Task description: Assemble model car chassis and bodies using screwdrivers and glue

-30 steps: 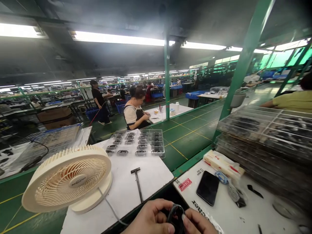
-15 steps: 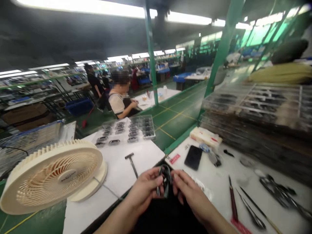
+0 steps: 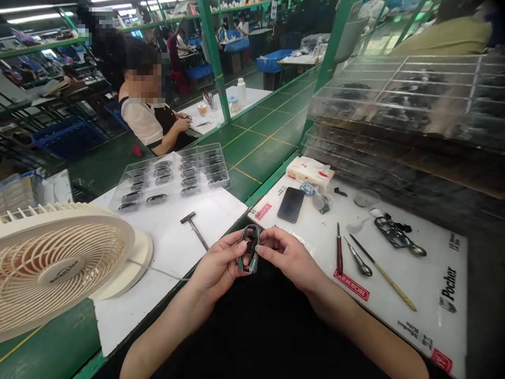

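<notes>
Both hands hold a small dark, hollow oval part [image 3: 250,235] that looks like a model car body shell, above the gap between the two tables. My left hand [image 3: 223,258] grips its left side, thumb on the edge and fingers beneath. On the other side, my right hand [image 3: 286,255] pinches its right edge between thumb and fingertips. A metal T-shaped tool [image 3: 194,229] lies to the left of the hands. Right of them are a red-handled tool [image 3: 339,248], a metal spatula-like tool [image 3: 358,258], a thin brush-like stick [image 3: 382,272] and another dark openwork part [image 3: 392,231].
A cream fan [image 3: 65,268] stands at the left. Clear trays [image 3: 224,176] of dark oval parts sit ahead, with more trays stacked [image 3: 394,113] at the right. A phone [image 3: 291,204] and a tissue pack [image 3: 310,169] lie on the right table. A co-worker [image 3: 148,113] sits beyond.
The view has tilted down and sharpened, so the hands and tables sit differently in it. The dark part now faces the camera more openly, still between both hands.
</notes>
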`<state>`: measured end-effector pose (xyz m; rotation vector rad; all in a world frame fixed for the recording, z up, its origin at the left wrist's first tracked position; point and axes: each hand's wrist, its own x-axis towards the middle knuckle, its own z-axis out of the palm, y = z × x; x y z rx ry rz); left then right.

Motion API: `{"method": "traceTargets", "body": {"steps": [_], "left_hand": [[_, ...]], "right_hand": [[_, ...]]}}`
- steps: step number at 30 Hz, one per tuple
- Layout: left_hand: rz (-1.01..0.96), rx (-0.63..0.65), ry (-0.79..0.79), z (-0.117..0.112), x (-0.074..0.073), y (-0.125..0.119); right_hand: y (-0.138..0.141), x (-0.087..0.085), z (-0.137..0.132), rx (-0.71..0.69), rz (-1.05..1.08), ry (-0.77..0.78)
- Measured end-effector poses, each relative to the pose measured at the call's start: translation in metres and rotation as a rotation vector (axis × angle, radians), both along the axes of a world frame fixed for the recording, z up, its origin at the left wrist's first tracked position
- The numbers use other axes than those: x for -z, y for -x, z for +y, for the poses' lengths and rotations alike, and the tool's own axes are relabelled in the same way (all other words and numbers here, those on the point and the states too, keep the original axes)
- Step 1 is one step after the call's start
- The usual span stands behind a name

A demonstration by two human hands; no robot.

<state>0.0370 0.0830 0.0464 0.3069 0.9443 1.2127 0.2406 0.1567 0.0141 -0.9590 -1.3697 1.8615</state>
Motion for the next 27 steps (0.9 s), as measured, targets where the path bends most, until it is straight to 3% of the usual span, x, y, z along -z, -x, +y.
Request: {"method": "traceTargets", "body": {"steps": [4,9,14,22,27], "left_hand": [[-0.009,0.010,-0.004,0.000,-0.003,0.000],[0.018,0.020,-0.015,-0.002,-0.006,0.003],[0.028,0.031,-0.007,-0.004,-0.002,0.004],[0.255,0.097,-0.106,-0.018,0.015,0.009],[0.325,0.109,-0.150,-0.020,0.016,0.014]], "right_hand": [[0.001,-0.001,0.000,-0.022,0.066,0.069],[0.002,-0.001,-0.001,-0.007,-0.030,-0.054],[0.002,0.001,-0.004,-0.076,0.061,0.100],[-0.003,0.006,-0.002,-0.167,0.002,0.109],[-0.005,0.010,-0.005,-0.210,0.005,0.204]]}}
